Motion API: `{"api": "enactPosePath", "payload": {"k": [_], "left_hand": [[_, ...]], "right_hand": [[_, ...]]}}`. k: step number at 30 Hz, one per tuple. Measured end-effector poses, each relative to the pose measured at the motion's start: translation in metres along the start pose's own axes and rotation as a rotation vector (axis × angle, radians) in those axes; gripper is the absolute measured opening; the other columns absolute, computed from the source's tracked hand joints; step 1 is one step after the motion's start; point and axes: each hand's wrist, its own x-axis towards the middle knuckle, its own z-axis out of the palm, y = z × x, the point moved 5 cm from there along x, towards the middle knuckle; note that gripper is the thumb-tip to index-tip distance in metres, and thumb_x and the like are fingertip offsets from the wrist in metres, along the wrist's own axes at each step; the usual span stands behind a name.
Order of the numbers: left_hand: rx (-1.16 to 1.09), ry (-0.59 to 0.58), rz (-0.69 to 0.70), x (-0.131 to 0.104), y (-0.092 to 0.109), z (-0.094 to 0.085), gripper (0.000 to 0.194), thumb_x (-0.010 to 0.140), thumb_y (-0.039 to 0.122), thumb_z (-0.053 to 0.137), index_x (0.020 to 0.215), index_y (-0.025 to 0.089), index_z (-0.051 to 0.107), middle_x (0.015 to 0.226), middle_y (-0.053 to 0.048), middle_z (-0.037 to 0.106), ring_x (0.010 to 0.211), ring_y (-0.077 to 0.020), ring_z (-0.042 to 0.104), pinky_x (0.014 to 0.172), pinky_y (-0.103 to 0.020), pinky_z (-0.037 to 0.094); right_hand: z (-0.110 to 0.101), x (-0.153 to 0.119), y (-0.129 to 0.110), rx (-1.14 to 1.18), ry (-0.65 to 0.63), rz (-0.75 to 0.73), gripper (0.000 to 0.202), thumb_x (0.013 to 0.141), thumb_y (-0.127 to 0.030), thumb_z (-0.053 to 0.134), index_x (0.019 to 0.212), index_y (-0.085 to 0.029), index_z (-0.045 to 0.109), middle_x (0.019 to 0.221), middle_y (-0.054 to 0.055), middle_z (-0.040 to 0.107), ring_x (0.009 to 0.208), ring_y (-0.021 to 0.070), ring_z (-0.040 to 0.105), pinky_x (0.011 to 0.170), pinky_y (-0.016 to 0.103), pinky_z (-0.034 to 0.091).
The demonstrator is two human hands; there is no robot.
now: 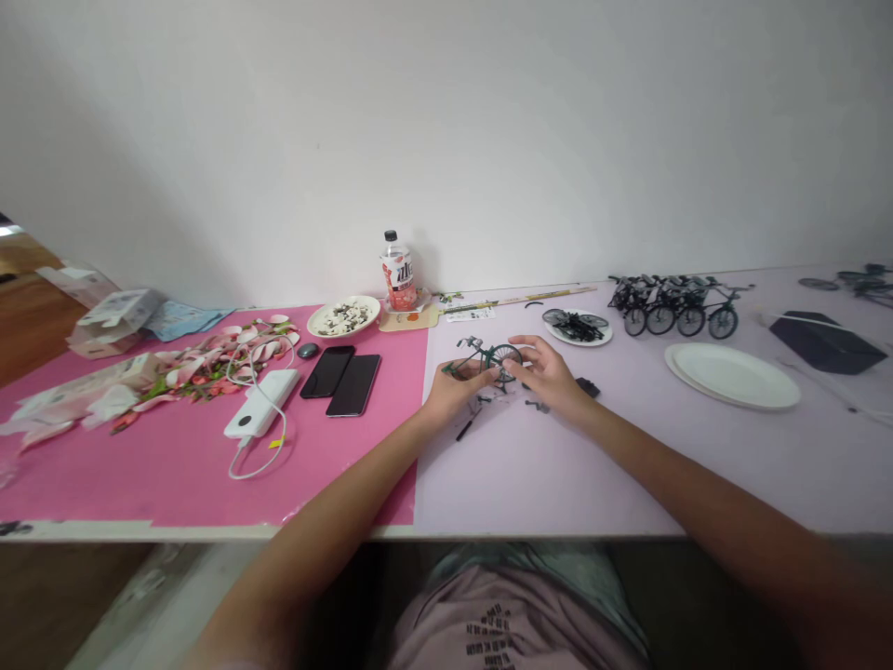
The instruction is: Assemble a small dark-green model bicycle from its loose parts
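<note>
A small dark green model bicycle [476, 355] is held between both hands above the pale lilac table cover, with one spoked wheel showing on its right side. My left hand [453, 389] is closed around the frame from the left. From the right, my right hand [544, 370] pinches the wheel, its thumb and fingers meeting near the hub. Below the hands lie a thin black stick [464, 430] and a small dark part [537, 406]. Another black part [588, 386] lies just beyond my right hand, partly covered by it.
Finished-looking model bicycles [676, 305] stand at the back right, near a plate of black parts [579, 327] and stacked white plates [732, 375]. Left are two phones [353, 385], a white power bank [261, 404], petal-like pieces [216, 363], a plate of small pieces [344, 318] and a bottle [399, 274].
</note>
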Motion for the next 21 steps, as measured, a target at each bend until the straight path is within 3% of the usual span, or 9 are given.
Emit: {"api": "enactPosePath", "payload": {"k": [8, 12, 17, 21], "left_hand": [[-0.077, -0.035, -0.023, 0.003, -0.008, 0.0, 0.045, 0.057, 0.045, 0.099, 0.082, 0.013, 0.078, 0.082, -0.008, 0.077, 0.076, -0.0195, 0.07, 0.078, -0.034, 0.056], [-0.066, 0.039, 0.009, 0.005, -0.008, -0.004, 0.04, 0.06, 0.043, 0.098, 0.076, 0.014, 0.076, 0.08, -0.008, 0.077, 0.078, -0.0208, 0.072, 0.078, -0.033, 0.057], [-0.058, 0.161, 0.028, 0.008, -0.01, -0.011, 0.037, 0.061, 0.041, 0.097, 0.077, 0.015, 0.076, 0.08, -0.007, 0.077, 0.079, -0.0218, 0.071, 0.076, -0.034, 0.056], [-0.013, 0.213, 0.058, 0.006, -0.006, -0.014, 0.034, 0.065, 0.041, 0.094, 0.075, 0.015, 0.075, 0.076, -0.006, 0.074, 0.075, -0.0205, 0.068, 0.072, -0.033, 0.054]], "right_hand": [[-0.002, 0.003, 0.002, -0.097, 0.036, -0.111, 0.05, 0.084, -0.05, 0.078, 0.122, -0.023, 0.06, 0.106, 0.009, 0.077, 0.091, 0.0234, 0.072, 0.073, 0.035, 0.055], [-0.01, 0.003, -0.008, -0.215, 0.179, -0.249, 0.039, 0.093, -0.046, 0.069, 0.124, -0.024, 0.059, 0.12, 0.012, 0.073, 0.109, 0.0265, 0.069, 0.085, 0.041, 0.056], [-0.024, 0.0, -0.025, -0.365, 0.341, -0.46, 0.024, 0.098, -0.037, 0.062, 0.117, -0.025, 0.058, 0.118, 0.011, 0.07, 0.109, 0.0262, 0.066, 0.09, 0.044, 0.054], [-0.023, 0.0, -0.029, -0.458, 0.312, -0.532, 0.009, 0.098, -0.031, 0.061, 0.105, -0.025, 0.062, 0.107, 0.009, 0.071, 0.103, 0.0263, 0.066, 0.088, 0.043, 0.054]]}}
